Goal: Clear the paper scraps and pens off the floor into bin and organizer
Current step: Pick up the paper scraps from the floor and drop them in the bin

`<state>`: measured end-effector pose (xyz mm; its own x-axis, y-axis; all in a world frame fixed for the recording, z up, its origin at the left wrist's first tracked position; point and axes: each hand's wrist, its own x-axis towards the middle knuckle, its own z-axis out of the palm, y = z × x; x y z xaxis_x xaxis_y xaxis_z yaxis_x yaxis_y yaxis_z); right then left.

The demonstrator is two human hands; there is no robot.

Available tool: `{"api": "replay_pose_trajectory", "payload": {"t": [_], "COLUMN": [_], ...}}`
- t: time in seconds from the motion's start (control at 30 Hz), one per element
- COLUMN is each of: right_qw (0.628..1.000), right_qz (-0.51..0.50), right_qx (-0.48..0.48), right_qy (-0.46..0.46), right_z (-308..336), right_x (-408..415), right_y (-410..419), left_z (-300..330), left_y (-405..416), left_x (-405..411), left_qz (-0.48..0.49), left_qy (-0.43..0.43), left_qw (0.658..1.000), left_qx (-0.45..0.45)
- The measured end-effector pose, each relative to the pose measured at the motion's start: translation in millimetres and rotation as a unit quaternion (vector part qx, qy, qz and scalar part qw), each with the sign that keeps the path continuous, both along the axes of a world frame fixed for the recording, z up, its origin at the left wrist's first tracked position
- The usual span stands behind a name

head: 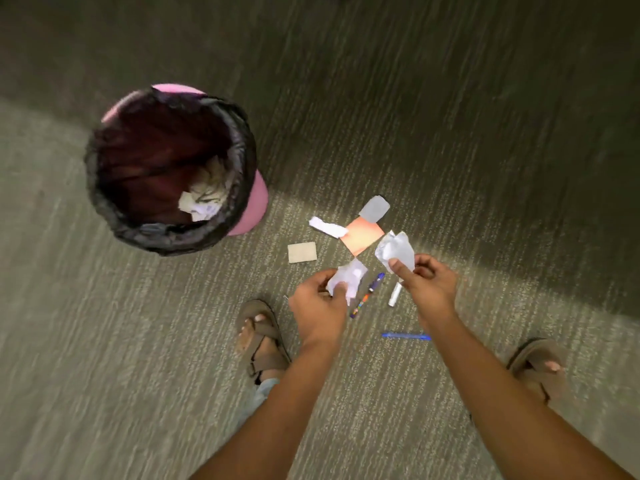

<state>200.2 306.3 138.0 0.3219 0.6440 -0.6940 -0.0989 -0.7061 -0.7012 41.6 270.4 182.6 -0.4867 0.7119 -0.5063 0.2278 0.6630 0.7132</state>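
Two hands: left hand (317, 303) grips a crumpled white scrap (348, 277); right hand (427, 282) pinches another white scrap (394, 251), fingers curled
Pens: blue pen (407, 336) on the carpet (485, 168) between the sandals, patterned pen (367, 295) and white pen (394, 295) between the hands
Scraps: beige (302, 252), orange (362, 235), torn white (328, 227) and grey (374, 208) pieces on the carpet beyond
Bin: pink bin (258, 199), black liner, far left, paper inside

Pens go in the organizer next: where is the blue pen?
Head view: blue pen lies on the carpet between both forearms, below the right hand.
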Motion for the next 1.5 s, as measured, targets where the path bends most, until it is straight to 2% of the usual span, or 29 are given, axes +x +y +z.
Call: {"api": "replay_pose_trajectory", "payload": {"t": [0.1,0.23,0.37,0.47,0.6,0.67,0.87,0.93,1.0,1.07,1.17,1.23,1.3,1.4,1.5], "right_qw": [0.997,0.982,0.958,0.961,0.969,0.977,0.975,0.973,0.973,0.973,0.970,0.967,0.960,0.947,0.942], "right_qz": [0.061,0.141,0.216,0.197,0.170,0.140,0.093,0.078,0.069,0.071,0.075,0.109,0.168,0.218,0.229], "right_qx": [0.050,0.124,0.173,0.167,0.145,0.136,0.151,0.146,0.135,0.117,0.088,0.070,0.059,0.038,0.017], "right_qy": [0.006,-0.024,-0.074,-0.100,-0.106,-0.083,-0.134,-0.158,-0.175,-0.186,-0.212,-0.220,-0.216,-0.232,-0.246], "right_z": [49,93,119,119,110,102,99,105,107,103,85,67,46,19,-14], "right_x": [-69,-157,-229,-269,-314,-328,-318,-297,-269,-242,-200,-169,-139,-88,-43], "right_y": [28,67,91,99,101,95,78,84,90,96,105,109,115,131,154], "left_z": [48,87,102,102,87,79,79,86,89,88,75,59,35,-12,-63], "left_y": [18,54,85,105,123,121,90,80,73,73,82,90,96,94,80], "left_x": [-55,-130,-179,-203,-243,-258,-269,-258,-238,-214,-167,-139,-118,-90,-69], "left_qz": [0.086,0.210,0.356,0.435,0.461,0.460,0.453,0.402,0.304,0.198,0.124,0.121,0.126,0.118,0.055], "left_qy": [0.018,-0.009,-0.055,-0.122,-0.178,-0.210,-0.202,-0.186,-0.124,-0.089,-0.120,-0.161,-0.167,-0.122,-0.002], "left_qw": [0.995,0.975,0.932,0.891,0.869,0.863,0.868,0.896,0.944,0.976,0.985,0.979,0.977,0.982,0.984], "left_qx": [0.044,0.066,0.046,0.040,-0.015,-0.018,-0.012,-0.015,-0.019,-0.011,-0.023,-0.038,-0.045,-0.088,-0.169]}}
